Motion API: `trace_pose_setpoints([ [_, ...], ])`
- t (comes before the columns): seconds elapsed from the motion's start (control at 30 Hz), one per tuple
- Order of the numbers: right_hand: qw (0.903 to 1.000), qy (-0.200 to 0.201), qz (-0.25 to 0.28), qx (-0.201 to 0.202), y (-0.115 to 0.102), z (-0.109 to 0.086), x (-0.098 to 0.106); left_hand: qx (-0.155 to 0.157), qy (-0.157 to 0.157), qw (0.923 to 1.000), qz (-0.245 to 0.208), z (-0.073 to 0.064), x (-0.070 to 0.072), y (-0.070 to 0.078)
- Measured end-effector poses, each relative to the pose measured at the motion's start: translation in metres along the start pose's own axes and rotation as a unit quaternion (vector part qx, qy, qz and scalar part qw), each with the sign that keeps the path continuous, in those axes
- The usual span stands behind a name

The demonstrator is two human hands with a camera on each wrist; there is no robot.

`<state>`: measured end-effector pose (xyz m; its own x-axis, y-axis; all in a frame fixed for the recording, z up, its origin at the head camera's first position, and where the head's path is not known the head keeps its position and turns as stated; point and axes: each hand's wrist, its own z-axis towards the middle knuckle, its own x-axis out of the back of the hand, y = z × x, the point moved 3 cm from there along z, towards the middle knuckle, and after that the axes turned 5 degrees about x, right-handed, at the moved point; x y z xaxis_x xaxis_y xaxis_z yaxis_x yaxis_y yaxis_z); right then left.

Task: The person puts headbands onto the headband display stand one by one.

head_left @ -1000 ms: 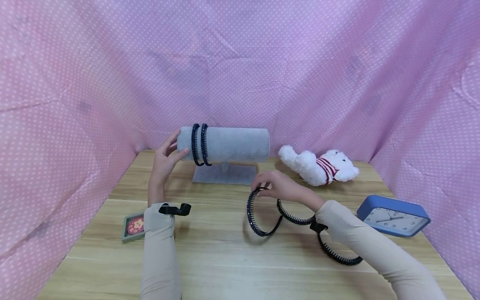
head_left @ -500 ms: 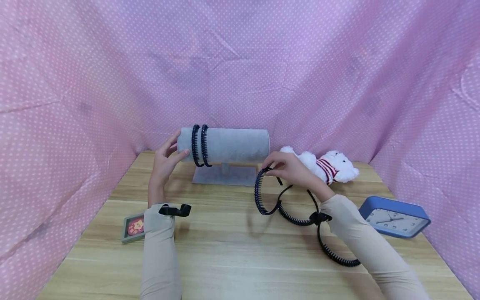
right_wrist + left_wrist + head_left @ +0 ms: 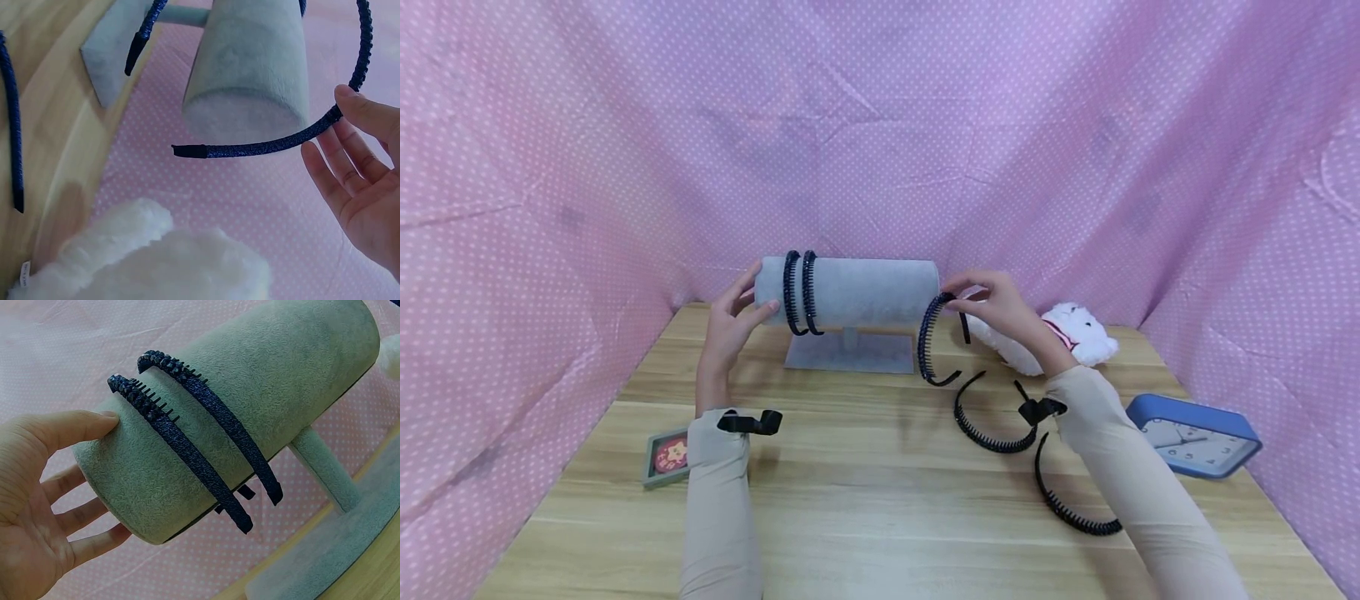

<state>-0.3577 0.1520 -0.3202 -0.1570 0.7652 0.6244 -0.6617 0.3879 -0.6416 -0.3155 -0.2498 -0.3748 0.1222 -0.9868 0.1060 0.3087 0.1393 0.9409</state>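
Note:
A grey velvety headband stand, a horizontal cylinder on a post and flat base, stands at the back of the table. Two dark toothed headbands hang side by side over its left part. My left hand holds the cylinder's left end, thumb on the front surface, fingers around the end face. My right hand pinches a third dark headband between thumb and fingers, raised off the table at the cylinder's right end. In the right wrist view, that headband's open tips hang near the cylinder's end face.
Two more headbands lie on the wooden table at right, one partly behind the right sleeve. A white plush toy lies behind the right hand. A blue clock sits far right, a small picture frame at left. Pink dotted cloth hangs behind.
My right hand has lifted the headband off the table and carried it up and back to the cylinder's right end. My left hand stays in place on the stand.

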Motion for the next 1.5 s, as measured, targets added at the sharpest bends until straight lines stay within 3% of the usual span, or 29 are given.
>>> trace_pose_setpoints([
  [0.13,0.9998,0.022,-0.003,0.001,-0.001,0.01,0.005,-0.002,0.0,1.0,0.003,0.0,0.001,0.0],
  [0.4,0.9989,0.045,-0.006,-0.008,-0.03,0.021,0.013,0.009,-0.003,0.9999,0.005,-0.001,0.002,0.002],
  [0.63,0.998,0.06,-0.012,-0.013,0.009,0.04,0.012,0.022,-0.003,0.9997,-0.002,-0.001,0.001,0.003],
  [1.5,0.9975,0.045,-0.024,-0.048,0.022,0.069,0.004,0.015,-0.004,0.9999,0.001,-0.002,0.0,0.003],
])
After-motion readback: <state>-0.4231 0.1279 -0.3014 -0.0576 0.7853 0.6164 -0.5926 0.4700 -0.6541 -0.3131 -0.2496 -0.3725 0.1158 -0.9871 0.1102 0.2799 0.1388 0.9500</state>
